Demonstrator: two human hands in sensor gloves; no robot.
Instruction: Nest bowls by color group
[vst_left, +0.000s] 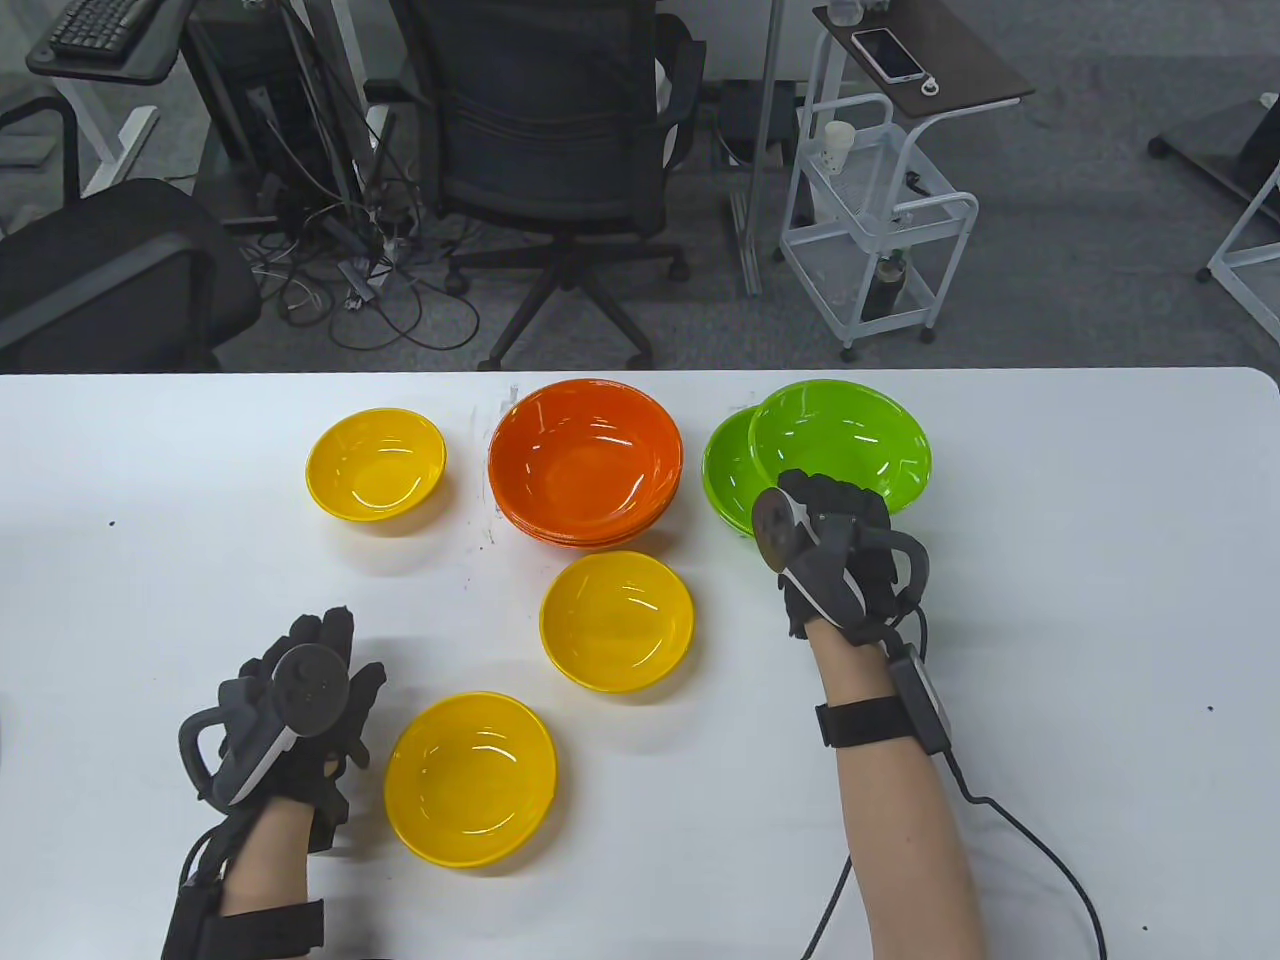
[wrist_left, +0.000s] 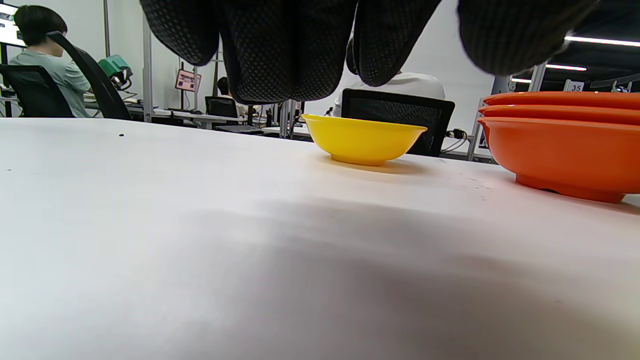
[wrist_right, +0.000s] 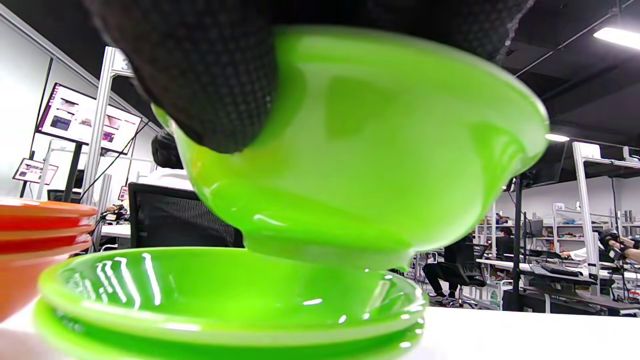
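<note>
The right hand (vst_left: 835, 560) reaches forward with the forearm stretched up the table, its gloved fingers (wrist_right: 200, 85) wrapped over the near rim of a green bowl (vst_left: 840, 445), which it holds lifted and tilted above the green stack (wrist_right: 225, 295) just beneath it. From the right wrist view that stack shows two rims, and the raised bowl's foot hangs just over the topmost one; whether they touch is hard to tell. The left hand (vst_left: 290, 715) lies low near the table (vst_left: 1050, 620), palm down, fingers spread loosely and holding nothing. A yellow bowl (vst_left: 470, 780) sits just to its right, a second yellow bowl (vst_left: 617, 622) lies between the two hands, and a third (vst_left: 376, 465) stands well ahead of the left hand. The orange stack (vst_left: 586, 465) sits just left of the right hand; its lower bowls show only as rim edges. The trackers cover most of both hands' backs.
</note>
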